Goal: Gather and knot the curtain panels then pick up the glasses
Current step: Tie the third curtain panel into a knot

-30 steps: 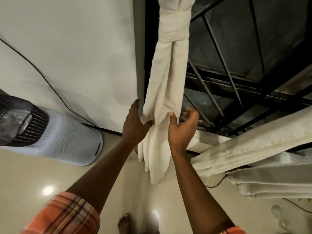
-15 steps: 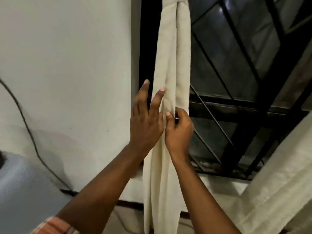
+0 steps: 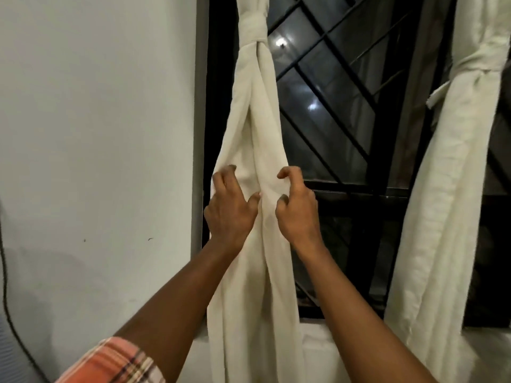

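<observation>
A cream curtain panel [image 3: 257,128] hangs in front of the dark window, tied in a knot [image 3: 253,34] near the top. Below the knot its two tails spread apart. My left hand [image 3: 229,208] lies on the left tail with the fingers curled into the cloth. My right hand [image 3: 297,205] pinches the right tail between thumb and bent fingers. A second cream panel [image 3: 453,189], also knotted high up, hangs at the right. No glasses are in view.
A black window frame with a diagonal metal grille [image 3: 345,92] stands behind the curtains. A plain white wall [image 3: 96,134] fills the left, with a black cable [image 3: 11,322] running down its lower left edge. The white sill [image 3: 318,338] runs below.
The view has tilted up from the floor to the window. Both hands have climbed up the hanging panel and moved apart, each now gripping one tail below the knot.
</observation>
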`<state>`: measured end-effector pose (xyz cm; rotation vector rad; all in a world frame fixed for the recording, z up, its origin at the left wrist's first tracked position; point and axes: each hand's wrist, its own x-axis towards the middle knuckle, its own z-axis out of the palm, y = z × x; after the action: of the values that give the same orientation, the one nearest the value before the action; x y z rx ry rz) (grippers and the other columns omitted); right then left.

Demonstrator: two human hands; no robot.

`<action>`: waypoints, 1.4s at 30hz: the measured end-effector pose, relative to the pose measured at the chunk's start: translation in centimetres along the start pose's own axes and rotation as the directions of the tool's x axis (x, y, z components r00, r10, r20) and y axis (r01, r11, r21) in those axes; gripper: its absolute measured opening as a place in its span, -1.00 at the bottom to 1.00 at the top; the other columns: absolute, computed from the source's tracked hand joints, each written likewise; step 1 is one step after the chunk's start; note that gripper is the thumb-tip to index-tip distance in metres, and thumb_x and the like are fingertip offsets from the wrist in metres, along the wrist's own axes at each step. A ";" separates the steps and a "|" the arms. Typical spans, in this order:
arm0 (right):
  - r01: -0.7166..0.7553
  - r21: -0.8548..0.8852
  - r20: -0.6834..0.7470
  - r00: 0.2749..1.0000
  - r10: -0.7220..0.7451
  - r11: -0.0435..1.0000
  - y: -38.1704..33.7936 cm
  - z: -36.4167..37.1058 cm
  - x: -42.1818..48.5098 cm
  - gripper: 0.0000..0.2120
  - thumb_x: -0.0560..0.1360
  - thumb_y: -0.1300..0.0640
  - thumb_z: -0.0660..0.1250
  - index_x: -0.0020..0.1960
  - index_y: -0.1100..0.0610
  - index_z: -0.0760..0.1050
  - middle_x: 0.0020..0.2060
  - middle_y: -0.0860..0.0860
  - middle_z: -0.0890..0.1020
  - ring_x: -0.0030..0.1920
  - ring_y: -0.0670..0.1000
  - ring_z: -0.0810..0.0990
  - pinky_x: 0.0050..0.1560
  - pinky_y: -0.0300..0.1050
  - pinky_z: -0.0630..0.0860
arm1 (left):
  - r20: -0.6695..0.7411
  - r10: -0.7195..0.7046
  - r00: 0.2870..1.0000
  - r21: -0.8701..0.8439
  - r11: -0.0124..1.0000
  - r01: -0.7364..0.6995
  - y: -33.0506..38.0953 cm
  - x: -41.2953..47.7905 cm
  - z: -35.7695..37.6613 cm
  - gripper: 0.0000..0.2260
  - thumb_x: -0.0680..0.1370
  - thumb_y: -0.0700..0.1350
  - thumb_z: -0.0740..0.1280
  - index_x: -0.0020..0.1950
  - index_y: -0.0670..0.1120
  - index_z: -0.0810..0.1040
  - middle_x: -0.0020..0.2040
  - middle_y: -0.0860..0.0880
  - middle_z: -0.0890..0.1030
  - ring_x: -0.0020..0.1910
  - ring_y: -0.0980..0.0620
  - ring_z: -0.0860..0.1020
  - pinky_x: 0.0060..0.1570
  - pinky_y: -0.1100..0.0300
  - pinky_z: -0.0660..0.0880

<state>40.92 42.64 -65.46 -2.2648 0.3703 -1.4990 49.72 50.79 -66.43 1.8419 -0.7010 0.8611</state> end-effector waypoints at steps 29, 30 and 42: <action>-0.288 -0.288 -0.132 0.957 0.260 0.913 2.0 -2.2 -1.7 -0.62 0.48 0.36 0.22 0.17 0.04 0.59 0.06 0.04 0.65 0.05 0.10 0.61 -0.01 -0.08 0.52 | -0.187 -0.203 0.961 -0.072 0.979 0.193 -4.3 -0.4 -4.7 -0.88 0.55 -0.08 0.30 0.06 -0.04 0.51 -0.22 -0.09 0.62 -0.18 -0.21 0.56 -0.24 0.11 0.31; -0.261 -0.271 -0.079 0.965 0.248 0.927 1.6 -1.7 -1.9 -0.65 0.50 0.31 0.23 0.19 0.03 0.58 0.08 0.04 0.64 0.07 0.09 0.60 0.03 -0.07 0.53 | -0.185 -0.163 0.969 -0.056 0.986 0.155 -4.0 -0.8 -4.8 -0.89 0.55 -0.07 0.31 0.04 -0.05 0.51 -0.25 -0.09 0.62 -0.22 -0.20 0.56 -0.26 0.12 0.30; -0.232 0.312 0.237 0.958 0.161 0.921 -2.1 0.4 -3.2 -0.57 0.53 -0.23 0.24 -0.25 0.09 0.58 -0.36 -0.02 0.63 -0.32 -0.05 0.63 -0.34 -0.18 0.50 | 0.217 0.041 0.975 -0.517 0.852 0.079 0.9 -5.9 -3.5 -0.78 0.53 -0.24 0.34 0.17 -0.13 0.58 0.30 0.04 0.44 0.25 0.08 0.45 0.28 0.15 0.44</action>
<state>40.06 45.95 -67.29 -2.0176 0.2493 -1.1151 44.64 54.17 -69.66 1.4487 -0.9500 0.3905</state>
